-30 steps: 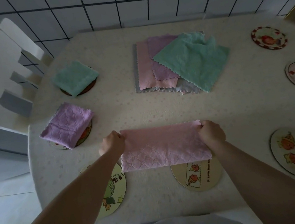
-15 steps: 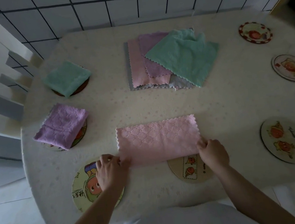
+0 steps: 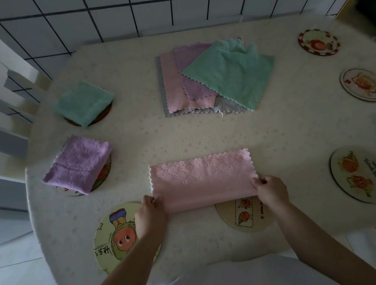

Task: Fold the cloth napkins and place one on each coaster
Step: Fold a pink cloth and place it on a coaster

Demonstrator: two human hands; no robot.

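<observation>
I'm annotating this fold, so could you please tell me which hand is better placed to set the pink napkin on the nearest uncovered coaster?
Probably the right hand: the half-folded pink cloth napkin already overlaps the round cartoon-fruit coaster beside it.

Both hands, left hand (image 3: 150, 210) and right hand (image 3: 270, 189), have drawn the pink napkin (image 3: 202, 180) nearer, apparently folded in half.

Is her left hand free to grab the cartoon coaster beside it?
Probably not yet: the left hand pinches the pink napkin, with its forearm lying over the coaster. Letting go first would free it.
</observation>
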